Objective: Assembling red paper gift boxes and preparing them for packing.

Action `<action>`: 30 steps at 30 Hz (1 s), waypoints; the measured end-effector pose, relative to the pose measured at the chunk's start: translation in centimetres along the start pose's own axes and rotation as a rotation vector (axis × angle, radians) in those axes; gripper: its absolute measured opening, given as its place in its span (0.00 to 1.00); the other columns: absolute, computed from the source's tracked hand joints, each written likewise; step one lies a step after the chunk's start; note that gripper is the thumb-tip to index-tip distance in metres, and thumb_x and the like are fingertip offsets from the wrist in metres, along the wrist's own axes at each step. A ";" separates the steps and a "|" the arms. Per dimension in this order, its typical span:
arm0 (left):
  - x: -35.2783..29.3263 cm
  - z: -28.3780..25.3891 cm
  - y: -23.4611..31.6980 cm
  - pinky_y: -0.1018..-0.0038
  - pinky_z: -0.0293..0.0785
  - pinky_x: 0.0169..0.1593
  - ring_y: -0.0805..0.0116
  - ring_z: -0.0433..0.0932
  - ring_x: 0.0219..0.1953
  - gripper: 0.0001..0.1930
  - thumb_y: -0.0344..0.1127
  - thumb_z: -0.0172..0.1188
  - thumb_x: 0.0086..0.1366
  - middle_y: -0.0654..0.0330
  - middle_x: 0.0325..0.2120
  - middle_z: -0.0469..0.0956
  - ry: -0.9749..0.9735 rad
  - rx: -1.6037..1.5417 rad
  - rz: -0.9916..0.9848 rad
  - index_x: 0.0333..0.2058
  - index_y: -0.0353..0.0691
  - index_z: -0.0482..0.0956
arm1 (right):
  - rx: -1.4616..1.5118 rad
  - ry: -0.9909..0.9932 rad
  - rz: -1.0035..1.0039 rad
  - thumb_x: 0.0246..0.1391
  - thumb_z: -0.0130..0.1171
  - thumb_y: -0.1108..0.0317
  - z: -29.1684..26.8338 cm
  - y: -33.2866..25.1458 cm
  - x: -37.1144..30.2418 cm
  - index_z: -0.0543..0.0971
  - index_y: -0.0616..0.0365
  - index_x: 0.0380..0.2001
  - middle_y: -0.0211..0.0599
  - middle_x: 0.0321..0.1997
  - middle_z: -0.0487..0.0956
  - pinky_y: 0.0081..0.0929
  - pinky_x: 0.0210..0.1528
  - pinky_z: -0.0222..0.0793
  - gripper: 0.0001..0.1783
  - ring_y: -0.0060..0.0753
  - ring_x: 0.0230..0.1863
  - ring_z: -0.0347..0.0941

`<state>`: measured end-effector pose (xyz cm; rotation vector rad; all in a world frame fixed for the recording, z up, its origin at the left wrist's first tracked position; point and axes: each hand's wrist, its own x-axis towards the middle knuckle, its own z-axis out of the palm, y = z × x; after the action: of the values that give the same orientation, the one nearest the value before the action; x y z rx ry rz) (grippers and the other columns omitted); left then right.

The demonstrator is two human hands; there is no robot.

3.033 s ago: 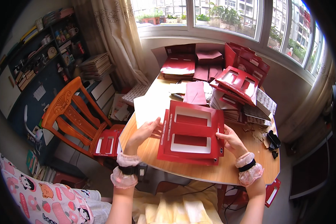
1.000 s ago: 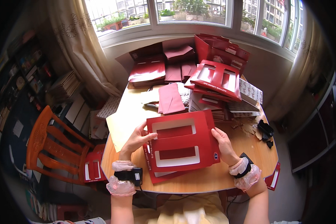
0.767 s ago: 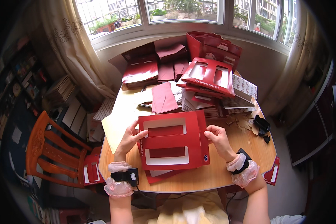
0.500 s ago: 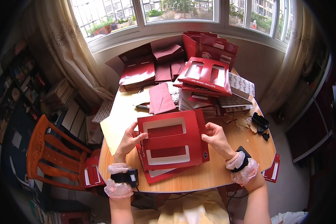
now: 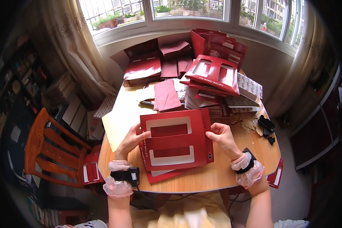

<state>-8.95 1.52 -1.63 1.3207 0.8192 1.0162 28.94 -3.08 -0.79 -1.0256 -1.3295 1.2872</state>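
Observation:
A red cardboard sleeve [image 5: 173, 145] with two white-edged cut-out windows is held by its sides just in front of me. My left hand [image 5: 131, 141] grips its left edge, thumb over the top face and the other fingers out of sight beneath. At the right edge my right hand [image 5: 223, 141] pinches the card between thumb and fingers. Dark red shows through both windows. Another red sleeve [image 5: 163, 178] lies askew under it on the table, its near edge sticking out. Dark bands with small boxes circle both my wrists over sheer ruffled cuffs.
Red sleeves [image 5: 212, 74] are piled at the back right beside patterned card stacks [image 5: 249, 87]. Plain red envelopes [image 5: 166, 95] and stacked red packets [image 5: 142, 69] lie further left. Torn brown scraps and a black object [image 5: 266, 124] sit by the right edge; a wooden chair [image 5: 57, 148] stands left.
The whole view has shifted slightly. Both hands keep their grip on the red sleeve, which has hardly moved on the table.

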 end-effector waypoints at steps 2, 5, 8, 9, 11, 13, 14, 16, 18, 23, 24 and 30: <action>-0.1 0.5 0.4 0.72 0.76 0.53 0.72 0.78 0.49 0.33 0.36 0.75 0.58 0.57 0.49 0.80 -0.051 0.109 -0.019 0.59 0.33 0.71 | 0.001 0.002 0.022 0.58 0.64 0.74 0.0 -0.2 -0.1 0.79 0.61 0.35 0.29 0.34 0.84 0.15 0.33 0.74 0.04 0.14 0.33 0.78; -0.6 1.4 1.4 0.70 0.75 0.57 0.69 0.77 0.51 0.37 0.35 0.79 0.52 0.57 0.50 0.79 -0.052 0.238 -0.086 0.59 0.32 0.71 | 0.033 -0.012 0.069 0.58 0.65 0.74 0.3 -1.0 -0.1 0.79 0.61 0.35 0.29 0.34 0.84 0.16 0.34 0.74 0.04 0.15 0.33 0.79; -0.2 1.3 1.2 0.70 0.75 0.57 0.69 0.77 0.51 0.37 0.34 0.79 0.52 0.56 0.50 0.79 -0.038 0.254 -0.037 0.58 0.32 0.72 | 0.030 -0.026 0.046 0.56 0.65 0.76 -0.2 -0.1 0.1 0.79 0.61 0.35 0.29 0.34 0.84 0.17 0.34 0.75 0.05 0.16 0.33 0.79; -0.3 1.3 1.0 0.70 0.75 0.57 0.69 0.77 0.51 0.37 0.34 0.79 0.52 0.56 0.50 0.79 -0.057 0.236 -0.010 0.58 0.32 0.72 | 0.003 -0.028 0.000 0.55 0.65 0.76 -0.4 0.3 0.0 0.78 0.61 0.35 0.29 0.34 0.83 0.17 0.34 0.75 0.06 0.17 0.33 0.79; -0.4 1.3 0.7 0.70 0.75 0.57 0.69 0.77 0.51 0.36 0.34 0.79 0.52 0.56 0.50 0.79 -0.076 0.221 0.018 0.58 0.32 0.72 | -0.035 -0.030 0.058 0.53 0.63 0.78 -0.3 0.1 0.0 0.77 0.59 0.34 0.27 0.32 0.82 0.17 0.35 0.75 0.06 0.16 0.34 0.79; -0.4 1.5 0.6 0.70 0.75 0.57 0.69 0.77 0.51 0.36 0.34 0.79 0.52 0.56 0.50 0.79 -0.092 0.181 -0.038 0.57 0.32 0.72 | -0.139 0.009 0.016 0.52 0.61 0.79 -0.4 0.6 0.0 0.75 0.58 0.33 0.26 0.31 0.81 0.16 0.32 0.73 0.07 0.15 0.33 0.77; -0.3 1.6 1.0 0.71 0.75 0.57 0.70 0.78 0.50 0.36 0.34 0.79 0.52 0.56 0.49 0.80 -0.089 0.189 -0.068 0.57 0.32 0.72 | -0.159 0.016 -0.038 0.51 0.60 0.79 -0.3 0.8 0.3 0.74 0.58 0.34 0.26 0.32 0.80 0.15 0.29 0.69 0.08 0.12 0.30 0.74; -0.6 1.4 1.0 0.72 0.76 0.56 0.70 0.78 0.50 0.36 0.34 0.79 0.52 0.57 0.49 0.80 -0.069 0.213 -0.035 0.57 0.32 0.72 | -0.040 -0.009 0.033 0.51 0.59 0.80 0.8 -1.1 -0.3 0.74 0.57 0.36 0.26 0.35 0.80 0.14 0.29 0.68 0.10 0.11 0.30 0.73; -0.5 1.3 0.8 0.72 0.76 0.56 0.71 0.78 0.49 0.35 0.34 0.79 0.52 0.57 0.49 0.80 -0.054 0.234 0.001 0.57 0.32 0.72 | 0.076 -0.029 0.103 0.52 0.58 0.80 0.9 -2.0 -0.3 0.74 0.56 0.38 0.26 0.38 0.81 0.13 0.30 0.66 0.11 0.11 0.31 0.72; -0.2 0.9 0.3 0.72 0.76 0.56 0.69 0.78 0.49 0.35 0.33 0.78 0.52 0.56 0.49 0.80 -0.053 0.134 -0.011 0.57 0.31 0.72 | 0.418 -0.137 0.252 0.56 0.61 0.77 -0.5 -1.1 0.1 0.75 0.57 0.45 0.31 0.43 0.82 0.18 0.38 0.78 0.13 0.18 0.39 0.80; -0.2 0.8 0.3 0.72 0.76 0.56 0.69 0.78 0.49 0.35 0.33 0.78 0.52 0.56 0.49 0.80 -0.053 0.134 -0.011 0.57 0.31 0.72 | 0.429 -0.155 0.259 0.62 0.62 0.71 -0.5 -1.3 0.1 0.76 0.55 0.41 0.27 0.39 0.81 0.18 0.41 0.78 0.07 0.17 0.38 0.79; -0.4 1.0 0.5 0.71 0.75 0.57 0.68 0.78 0.51 0.35 0.33 0.77 0.52 0.56 0.49 0.80 -0.040 0.034 0.017 0.57 0.30 0.72 | 0.620 -0.240 0.254 0.68 0.56 0.63 -0.2 -1.9 0.0 0.77 0.58 0.44 0.32 0.44 0.83 0.23 0.46 0.79 0.10 0.22 0.43 0.81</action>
<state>-8.27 0.80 -1.09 1.3747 0.7999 0.9899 29.24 -3.21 1.11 -0.6230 -0.8806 1.9060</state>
